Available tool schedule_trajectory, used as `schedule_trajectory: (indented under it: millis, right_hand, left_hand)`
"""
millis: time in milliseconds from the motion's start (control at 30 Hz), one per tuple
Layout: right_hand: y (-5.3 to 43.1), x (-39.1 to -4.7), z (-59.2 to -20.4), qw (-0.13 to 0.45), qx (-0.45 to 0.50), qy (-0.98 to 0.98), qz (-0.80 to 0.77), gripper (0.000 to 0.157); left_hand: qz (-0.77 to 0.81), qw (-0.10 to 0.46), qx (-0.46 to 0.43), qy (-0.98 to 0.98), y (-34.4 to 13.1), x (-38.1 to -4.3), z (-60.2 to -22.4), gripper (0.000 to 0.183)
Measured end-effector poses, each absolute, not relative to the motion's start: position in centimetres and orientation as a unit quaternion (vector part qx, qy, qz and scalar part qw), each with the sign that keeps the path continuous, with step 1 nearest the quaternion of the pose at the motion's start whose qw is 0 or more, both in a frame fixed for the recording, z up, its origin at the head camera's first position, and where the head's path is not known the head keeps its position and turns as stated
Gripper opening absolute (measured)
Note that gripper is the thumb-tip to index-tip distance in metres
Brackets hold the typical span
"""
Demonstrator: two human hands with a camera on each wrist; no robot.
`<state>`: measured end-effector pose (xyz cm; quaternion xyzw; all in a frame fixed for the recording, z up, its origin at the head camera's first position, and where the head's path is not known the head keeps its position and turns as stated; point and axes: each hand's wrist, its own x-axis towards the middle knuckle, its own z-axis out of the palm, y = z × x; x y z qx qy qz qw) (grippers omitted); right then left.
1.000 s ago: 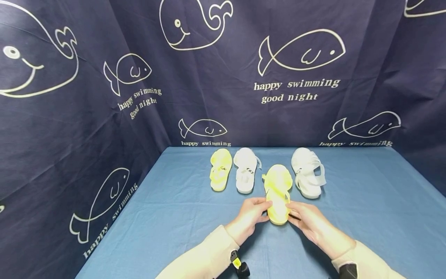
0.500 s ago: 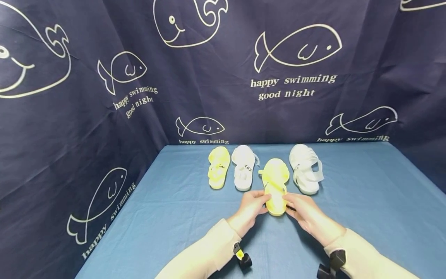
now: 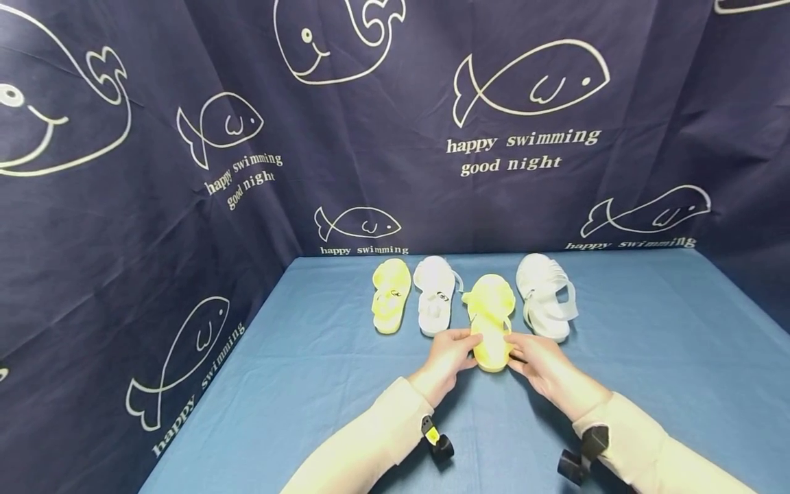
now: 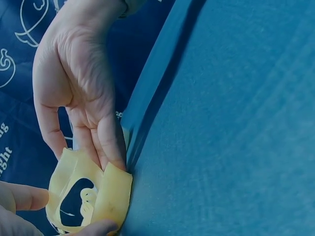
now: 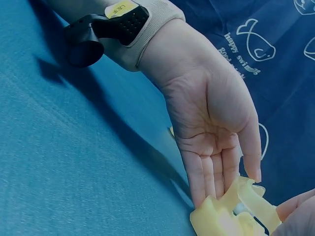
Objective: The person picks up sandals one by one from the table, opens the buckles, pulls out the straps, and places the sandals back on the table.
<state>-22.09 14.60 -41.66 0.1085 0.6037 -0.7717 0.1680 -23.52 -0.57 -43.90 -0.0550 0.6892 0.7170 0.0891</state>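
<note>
Both hands hold a yellow sandal (image 3: 492, 351) by its heel end, in the head view's lower middle, its toe pointing away. The left hand (image 3: 446, 360) grips the left edge, thumb on top of the footbed. From the right, the right hand (image 3: 543, 363) pinches the opposite edge the same way. In the left wrist view the right hand (image 4: 81, 78) has its fingers at the sandal's heel (image 4: 113, 194), the left fingers (image 4: 29, 196) at the other side. The right wrist view shows the left hand (image 5: 206, 108) with its fingers low against the sandal (image 5: 214, 219).
Another yellow sandal (image 3: 386, 317) and a white sandal (image 3: 435, 319) lie side by side to the left. A second white sandal (image 3: 531, 274) lies close on the right. A dark blue curtain (image 3: 426, 178) with fish drawings rises behind the blue table cloth (image 3: 321, 384).
Both hands have moved the yellow sandal away from the body, toward the back of the table, so it sits nearer the row of other sandals. The grip looks the same. The head view shifted slightly.
</note>
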Motion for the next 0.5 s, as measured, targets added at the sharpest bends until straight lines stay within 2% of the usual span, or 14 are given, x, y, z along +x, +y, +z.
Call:
schedule_trajectory:
  millis: [500]
  right_hand:
    - [14.3,-23.6,-41.6,0.145,0.122,0.6,-0.778,0.062]
  left_hand:
    - [0.72,0.084,-0.068,0.686,-0.2,-24.9,-43.8,0.034]
